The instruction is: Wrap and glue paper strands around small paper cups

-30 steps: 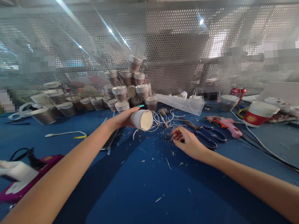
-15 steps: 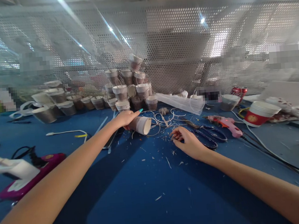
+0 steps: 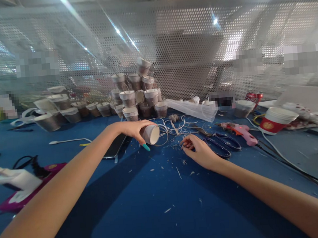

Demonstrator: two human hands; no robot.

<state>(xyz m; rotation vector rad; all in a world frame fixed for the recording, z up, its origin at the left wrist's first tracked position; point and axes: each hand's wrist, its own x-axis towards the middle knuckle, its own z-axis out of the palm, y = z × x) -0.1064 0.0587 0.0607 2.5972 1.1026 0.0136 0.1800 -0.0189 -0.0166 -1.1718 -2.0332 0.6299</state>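
My left hand [image 3: 132,129] is wrapped round a paper cup [image 3: 151,135] with a greyish covering. The cup lies tilted on its side, its open white mouth towards the right. The thumb, with a turquoise nail, presses on its near side. My right hand [image 3: 198,151] rests on the blue table among thin scraps, fingers loosely curled and the thumb apart; I see nothing in it. Just right of it lie dark-handled scissors [image 3: 224,143]. Between the hands and the back are loose white cord loops [image 3: 185,122] and a small ball of twine [image 3: 173,118].
Covered cups [image 3: 128,98] are stacked at the back centre, with more cups [image 3: 70,114] at left. A pink glue gun [image 3: 242,132], its cable and red-and-white paper cups [image 3: 277,120] stand right. A phone [image 3: 115,147] and a purple power strip [image 3: 50,171] lie left.
My left hand has turned, so its thumb now sits lower on the near side of the cup. The cup has shifted slightly left and up. My right hand stays nearly still.
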